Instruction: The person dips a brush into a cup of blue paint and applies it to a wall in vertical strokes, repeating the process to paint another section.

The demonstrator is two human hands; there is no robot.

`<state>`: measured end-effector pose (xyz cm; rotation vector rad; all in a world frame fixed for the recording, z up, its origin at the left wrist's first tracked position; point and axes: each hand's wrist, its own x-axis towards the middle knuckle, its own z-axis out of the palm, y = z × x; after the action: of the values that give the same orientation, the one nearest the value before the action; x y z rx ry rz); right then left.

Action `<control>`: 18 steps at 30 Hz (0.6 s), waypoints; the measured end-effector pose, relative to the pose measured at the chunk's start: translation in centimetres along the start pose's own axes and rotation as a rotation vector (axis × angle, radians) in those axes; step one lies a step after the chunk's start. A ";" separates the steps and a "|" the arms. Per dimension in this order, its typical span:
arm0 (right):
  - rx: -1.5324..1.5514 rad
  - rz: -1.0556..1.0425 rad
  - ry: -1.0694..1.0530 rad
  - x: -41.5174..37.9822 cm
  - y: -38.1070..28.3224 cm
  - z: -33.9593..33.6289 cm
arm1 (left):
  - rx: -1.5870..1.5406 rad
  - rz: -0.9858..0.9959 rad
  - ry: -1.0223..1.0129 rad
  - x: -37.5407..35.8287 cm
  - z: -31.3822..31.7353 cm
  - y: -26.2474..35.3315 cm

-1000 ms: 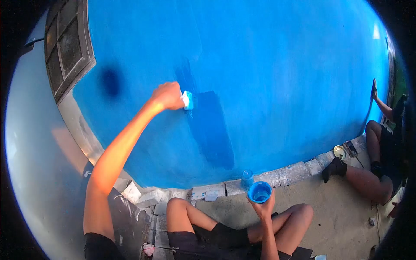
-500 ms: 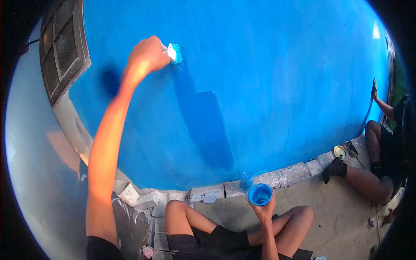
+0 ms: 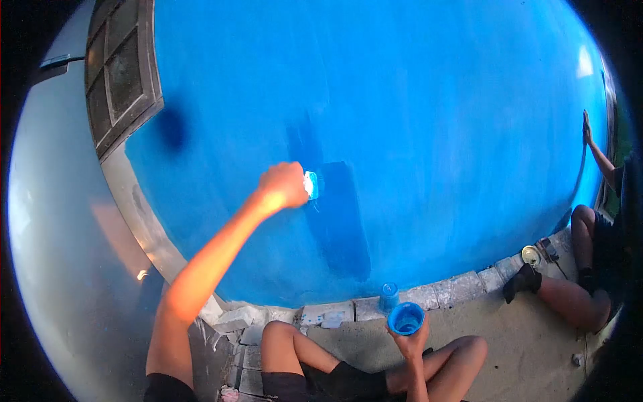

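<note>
My left hand (image 3: 284, 183) is closed round a paintbrush (image 3: 311, 185), its pale head and bristles against the blue wall (image 3: 435, 134). Beside the bristles runs a darker, wet-looking patch of blue paint (image 3: 343, 224). Low in front of me, above my bent legs, my right hand (image 3: 411, 342) grips a cup of blue paint (image 3: 406, 319) from below, its open top facing up. Just behind that cup, a second blue-stained cup (image 3: 388, 296) stands on the stone ledge.
Stone blocks (image 3: 462, 289) line the wall's foot. A framed window (image 3: 124, 67) is at upper left, beside a smooth grey surface (image 3: 60, 221). At right sits another person (image 3: 606, 248), one hand on the wall, near a round tin lid (image 3: 530, 255) and a dark object (image 3: 548, 250).
My left hand has moved the brush down and slightly right along the wall. The view has shifted a little. My right hand still holds the cup.
</note>
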<state>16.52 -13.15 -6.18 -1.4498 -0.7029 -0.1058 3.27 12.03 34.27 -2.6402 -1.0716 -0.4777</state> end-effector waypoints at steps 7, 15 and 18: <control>0.096 0.027 -0.029 0.4 0.3 0.1 | 0.043 -0.060 0.061 8.4 -7.1 -4.6; 0.128 0.017 -0.032 -0.1 2.2 0.8 | 0.043 -0.173 0.447 3.6 -14.0 -1.8; 0.028 0.068 -0.088 -0.2 1.0 0.9 | -0.006 -0.121 0.488 2.1 -9.6 -0.7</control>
<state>16.47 -12.23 -7.21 -1.4566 -0.7229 0.0210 2.22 10.48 43.98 -2.2852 -1.0621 -1.0809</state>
